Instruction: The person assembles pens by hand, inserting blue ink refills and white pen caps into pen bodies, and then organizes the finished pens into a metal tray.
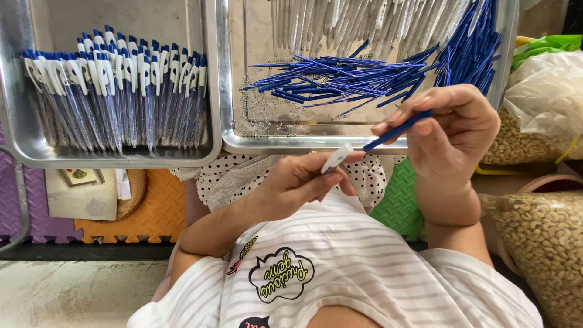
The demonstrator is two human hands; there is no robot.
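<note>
Two metal trays fill the top of the view, side by side over a person's lap. The right tray holds a loose heap of dark blue pen barrels, a bundle of blue parts leaning against its far right wall, and a row of pale clear tubes along the back edge. The left tray carries finished pens, blue and white with white clips, laid in tidy rows with their clip ends away from the person.

At the right edge, clear plastic bags of pale nuts sit stacked, one bulging bag low in the corner and another above it, with a green bag behind. Below the trays lie foam floor mats in orange, purple and green, joined by puzzle edges, and a flat grey packet rests on the orange one. A strip of bare concrete floor shows bottom left.

The person wears a striped white shirt with a printed badge. The right hand pinches a blue barrel between thumb and fingers, just below the right tray's front rim. The left hand closes its fingers on a white pen tip piece, which touches the barrel's lower end.
</note>
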